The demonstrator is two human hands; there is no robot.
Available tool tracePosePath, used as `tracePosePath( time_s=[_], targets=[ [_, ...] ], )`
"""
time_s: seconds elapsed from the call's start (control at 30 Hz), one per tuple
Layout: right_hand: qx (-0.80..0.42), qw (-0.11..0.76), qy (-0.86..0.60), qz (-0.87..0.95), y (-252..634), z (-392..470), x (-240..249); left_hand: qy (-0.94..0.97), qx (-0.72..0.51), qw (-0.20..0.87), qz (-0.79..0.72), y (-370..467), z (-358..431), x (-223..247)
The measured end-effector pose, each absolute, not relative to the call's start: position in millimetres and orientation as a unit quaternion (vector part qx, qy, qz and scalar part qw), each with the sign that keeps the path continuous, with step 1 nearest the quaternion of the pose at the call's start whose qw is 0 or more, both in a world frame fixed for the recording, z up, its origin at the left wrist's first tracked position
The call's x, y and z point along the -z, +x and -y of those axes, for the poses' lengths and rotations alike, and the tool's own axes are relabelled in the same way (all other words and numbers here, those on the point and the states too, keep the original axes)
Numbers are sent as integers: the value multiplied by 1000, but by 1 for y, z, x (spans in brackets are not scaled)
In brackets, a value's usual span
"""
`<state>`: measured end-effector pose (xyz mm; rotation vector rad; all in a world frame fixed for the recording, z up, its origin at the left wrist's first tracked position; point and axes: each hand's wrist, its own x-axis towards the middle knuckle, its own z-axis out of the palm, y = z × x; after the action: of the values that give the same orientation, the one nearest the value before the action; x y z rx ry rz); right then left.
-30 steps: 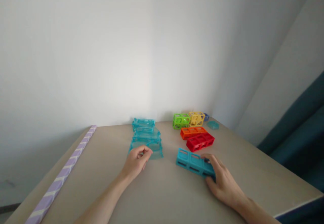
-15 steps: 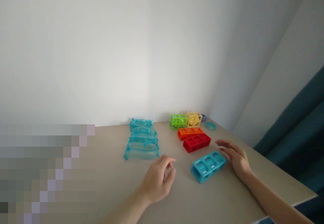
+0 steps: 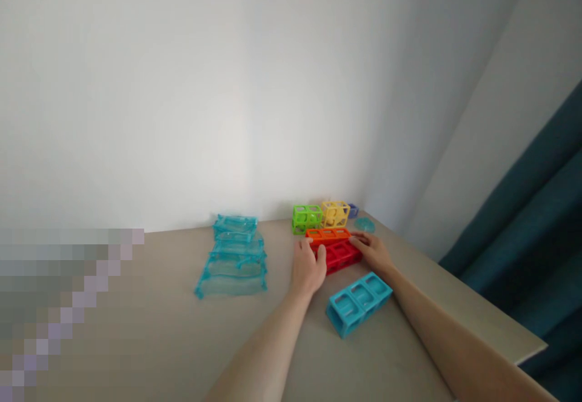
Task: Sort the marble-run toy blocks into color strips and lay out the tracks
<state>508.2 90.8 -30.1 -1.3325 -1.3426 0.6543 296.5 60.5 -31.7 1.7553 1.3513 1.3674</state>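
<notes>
A red open-frame block (image 3: 341, 257), made of a row of square cells, lies on the table between my hands. My left hand (image 3: 309, 267) is closed around its left end, thumb on the near side. At its right end, my right hand (image 3: 373, 253) grips with the fingers curled behind, partly hidden. An orange frame block (image 3: 328, 233) sits just behind the red one. Nearer to me, a light-blue frame block (image 3: 359, 302) of three cells rests at a slant, touched by neither hand.
Against the wall stand a green frame block (image 3: 307, 217), a yellow one (image 3: 335, 214) and a small dark-blue one (image 3: 353, 210). A clear teal piece (image 3: 364, 225) lies beside them. Clear teal panels (image 3: 234, 268) are laid out at left. A dark-teal curtain (image 3: 513, 238) hangs beyond the table's right edge.
Both hands have moved forward and inward, from either side of the light-blue block to the two ends of the red block, and closed on it. The view has shifted slightly to the right.
</notes>
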Motion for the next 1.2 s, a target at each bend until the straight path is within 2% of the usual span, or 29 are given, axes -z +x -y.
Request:
tracePosePath(
  time_s=[0.33, 0.93, 1.2],
  targets=[
    [-342, 525, -516, 584, 507, -98, 36, 658, -502, 278, -487, 292, -76, 36],
    [-345, 509, -526, 587, 503, -90, 31, 708, -491, 325, -389, 293, -69, 38],
    [-345, 516, -530, 577, 503, -90, 34, 703, -513, 285, -403, 291, -70, 38]
  ],
)
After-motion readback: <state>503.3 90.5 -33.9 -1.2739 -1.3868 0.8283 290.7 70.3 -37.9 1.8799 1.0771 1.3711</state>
